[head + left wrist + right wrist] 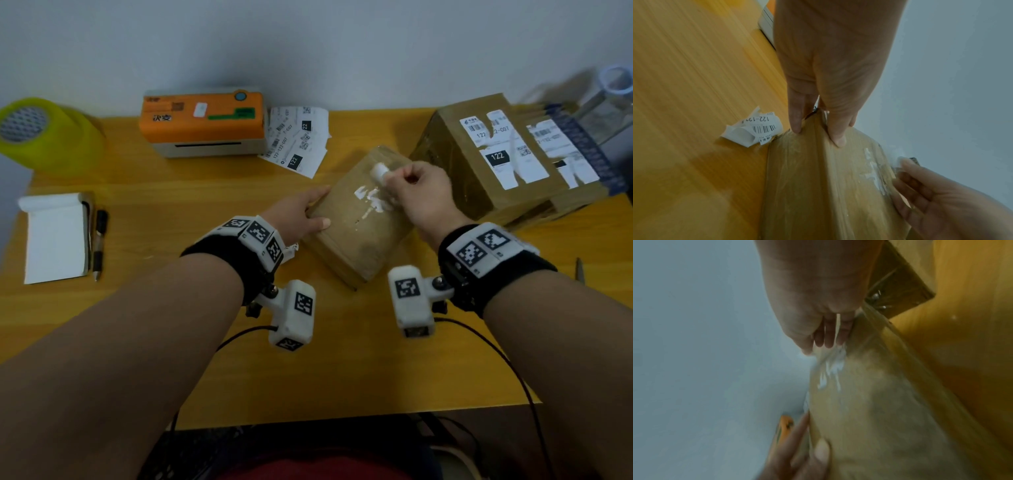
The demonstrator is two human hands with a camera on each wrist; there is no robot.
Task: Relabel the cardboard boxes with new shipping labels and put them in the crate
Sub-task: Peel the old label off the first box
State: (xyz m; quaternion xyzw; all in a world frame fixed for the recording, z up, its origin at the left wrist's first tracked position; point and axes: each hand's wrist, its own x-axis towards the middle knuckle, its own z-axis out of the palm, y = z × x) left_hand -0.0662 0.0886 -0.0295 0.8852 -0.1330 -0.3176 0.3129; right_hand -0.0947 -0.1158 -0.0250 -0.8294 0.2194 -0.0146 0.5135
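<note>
On the desk [171, 212], bare wood lies between a notepad [54, 236] at the left edge and the box [356, 219]. The left hand [298, 212] presses flat on the box's left edge; the right hand [418, 192] pinches a label scrap [378, 171].

A small taped box [356, 219] lies angled mid-worktop, white label scraps [371, 198] on top. Two bigger boxes [479, 154] with torn labels [496, 147] sit behind right.
</note>
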